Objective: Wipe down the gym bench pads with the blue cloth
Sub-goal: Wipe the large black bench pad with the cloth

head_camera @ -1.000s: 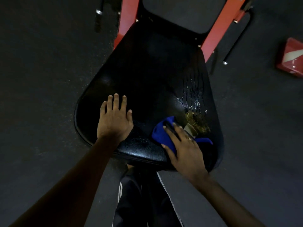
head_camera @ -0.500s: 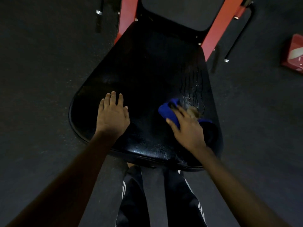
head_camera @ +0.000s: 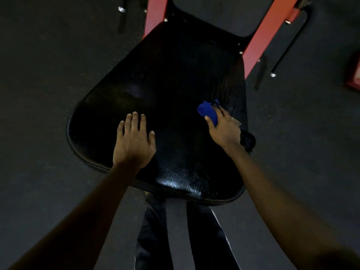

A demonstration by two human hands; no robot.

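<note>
The right hand [head_camera: 224, 131] is closed around the blue cloth [head_camera: 208, 112]: fingers curl over it, thumb on the near-left side, and the bunched cloth sticks out past the fingertips toward the far left. Hand and cloth press on the seat pad [head_camera: 165, 98], at its right side, approx. halfway between near and far edge. I judge the cloth is bunched like this so the palm can push down hard while it rubs; a flat cloth would slip more. A dark end of something hangs below the wrist, just over the pad's right edge; it may be the rest of the cloth, but it is too dark to tell.

The left hand [head_camera: 134, 141] is open and holds nothing, lying flat w/ fingers spread on the near-left part of the pad. Probably it steadies the body and the bench against the push of the wiping arm.

The pad is black and glossy; its near edge shines as if wet, and faint wet streaks show just right of the cloth. How much of the far part is already wiped I cannot say, the light is too low.

Red frame bars [head_camera: 266, 30] stand at the far end. Between them a second pad [head_camera: 224, 12] is cut off by the top edge. The floor [head_camera: 48, 75] is dark, and the person's dark trousers [head_camera: 155, 240] show below the pad.
</note>
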